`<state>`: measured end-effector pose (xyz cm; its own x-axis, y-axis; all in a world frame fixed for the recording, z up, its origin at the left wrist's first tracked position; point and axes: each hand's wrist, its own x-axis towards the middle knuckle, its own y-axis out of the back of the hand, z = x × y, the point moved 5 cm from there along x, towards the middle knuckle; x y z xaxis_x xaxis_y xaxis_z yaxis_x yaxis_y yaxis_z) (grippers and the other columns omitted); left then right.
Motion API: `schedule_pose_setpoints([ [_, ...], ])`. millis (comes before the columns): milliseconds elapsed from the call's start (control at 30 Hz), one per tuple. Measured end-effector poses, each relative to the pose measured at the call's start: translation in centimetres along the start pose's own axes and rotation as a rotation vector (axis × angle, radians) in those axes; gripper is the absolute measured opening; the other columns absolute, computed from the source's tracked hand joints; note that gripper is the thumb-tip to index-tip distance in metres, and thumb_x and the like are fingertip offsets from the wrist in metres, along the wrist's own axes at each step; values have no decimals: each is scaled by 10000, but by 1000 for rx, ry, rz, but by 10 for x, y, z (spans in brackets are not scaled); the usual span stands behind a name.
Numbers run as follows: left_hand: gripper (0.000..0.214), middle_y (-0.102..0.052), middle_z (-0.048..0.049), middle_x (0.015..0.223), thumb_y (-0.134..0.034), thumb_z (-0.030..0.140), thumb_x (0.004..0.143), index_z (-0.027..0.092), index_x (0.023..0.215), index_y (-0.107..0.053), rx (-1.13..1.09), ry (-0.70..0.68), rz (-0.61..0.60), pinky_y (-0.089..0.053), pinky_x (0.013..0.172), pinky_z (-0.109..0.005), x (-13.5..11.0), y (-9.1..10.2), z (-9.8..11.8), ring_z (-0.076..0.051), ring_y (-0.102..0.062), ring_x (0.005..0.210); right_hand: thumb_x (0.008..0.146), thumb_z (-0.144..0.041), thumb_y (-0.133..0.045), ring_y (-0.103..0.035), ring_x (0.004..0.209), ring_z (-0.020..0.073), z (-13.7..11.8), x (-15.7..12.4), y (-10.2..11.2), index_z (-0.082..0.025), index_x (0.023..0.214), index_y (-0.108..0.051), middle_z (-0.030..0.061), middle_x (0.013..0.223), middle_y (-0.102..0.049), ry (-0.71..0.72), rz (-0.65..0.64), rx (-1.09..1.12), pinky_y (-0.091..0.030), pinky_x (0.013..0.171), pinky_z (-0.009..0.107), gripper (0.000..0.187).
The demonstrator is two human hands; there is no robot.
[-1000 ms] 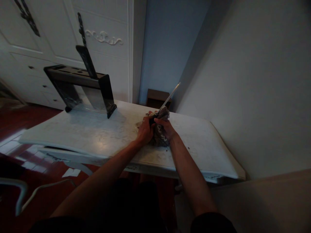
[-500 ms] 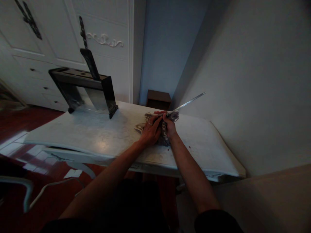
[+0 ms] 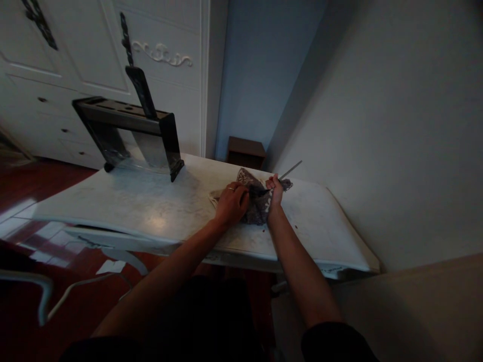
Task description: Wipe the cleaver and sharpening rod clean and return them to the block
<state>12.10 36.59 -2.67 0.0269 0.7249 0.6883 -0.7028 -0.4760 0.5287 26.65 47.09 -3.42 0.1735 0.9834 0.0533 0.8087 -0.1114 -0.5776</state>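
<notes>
Pale marble-look table fills the middle of a dim room, and the knife lies low over its far right part, with only a short length of bright blade poking out toward the wall. A second ago the blade stood steeply up from the hands with most of its length bare; half a second ago it had dropped to a shallow slant, still long. Now nearly all of it is buried in the patterned grey cloth, so the cloth seems to be passing along the blade. The cloth is bunched on the tabletop between the two hands. The right hand has shifted rightward and its fingers are closed tight around the cloth where it wraps the blade. The left hand, a ring on one finger, has its fingers curled shut at the dark handle end, though the light is too dim to see the grip clearly. Farther left on the table stands a black knife block with one dark handle sticking up from a slot. Behind it are white cabinet doors, a small brown stand sits past the table's far edge, and a plain wall closes the right side.
</notes>
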Motion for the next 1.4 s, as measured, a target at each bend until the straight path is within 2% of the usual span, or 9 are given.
schedule_pose_setpoints([
  [100,234,-613,-103,1036,-487,286,913,150,987,-662,51,-170,-31,-443,916,-356,-2,-3,12,-210,-548,993,833,-467,-646,-224,357,25,2,-4,1,-170,625,-410,-109,406,-233,-60,28,46,-199,351,141,432],
  [200,306,-637,-101,1060,-497,319,917,152,1130,-639,92,-232,-106,-464,880,-338,-4,-12,16,-207,-583,967,822,-478,-651,-233,356,30,2,-11,-4,-172,658,-437,-110,412,-232,-77,-18,107,-203,345,144,408],
  [400,336,-683,-75,1016,-483,394,928,172,1143,-614,58,-31,-243,-476,786,-325,4,-18,4,-217,-641,897,797,-398,-673,-225,347,33,3,-16,-9,-175,658,-434,-112,415,-211,-84,-38,168,-210,339,154,355],
  [533,356,-693,-66,933,-546,460,886,154,1054,-616,-24,125,-344,-463,744,-315,23,-18,-12,-220,-644,842,735,-286,-693,-361,400,43,6,-19,-14,-175,663,-446,-93,445,-322,-102,-83,205,-322,399,158,280],
  [767,276,-682,-85,900,-570,405,866,149,951,-625,18,2,-503,-446,728,-315,47,-31,-20,-240,-634,843,630,-263,-738,-456,475,65,6,-17,-16,-193,681,-418,-91,516,-410,-23,-23,151,-442,515,213,332],
  [933,237,-680,-119,920,-481,316,906,145,967,-634,36,93,-495,-452,748,-347,45,-37,-22,-268,-636,862,605,-250,-768,-571,636,96,3,-21,-19,-185,762,-510,-54,614,-523,69,-58,90,-508,649,226,308],
  [1067,234,-672,-83,847,-443,268,904,148,852,-637,-173,146,-518,-437,745,-318,45,-38,-32,-218,-617,812,679,-266,-732,-601,711,130,2,-26,-27,-192,751,-521,-28,642,-536,37,-160,13,-538,655,257,235],
  [1267,336,-520,-1,544,-405,280,914,142,625,-510,-730,284,-734,-381,584,-241,45,-47,-47,-110,-476,522,707,-334,-735,-537,568,121,6,-26,-48,-189,708,-488,-26,595,-503,-76,-391,-87,-451,428,216,287],
  [1400,380,-506,-6,527,-472,308,881,135,543,-503,-753,285,-766,-353,587,-241,44,-49,-48,-101,-445,519,708,-361,-753,-412,421,86,8,-22,-55,-196,648,-421,-66,461,-372,-60,-364,-96,-362,349,190,375],
])
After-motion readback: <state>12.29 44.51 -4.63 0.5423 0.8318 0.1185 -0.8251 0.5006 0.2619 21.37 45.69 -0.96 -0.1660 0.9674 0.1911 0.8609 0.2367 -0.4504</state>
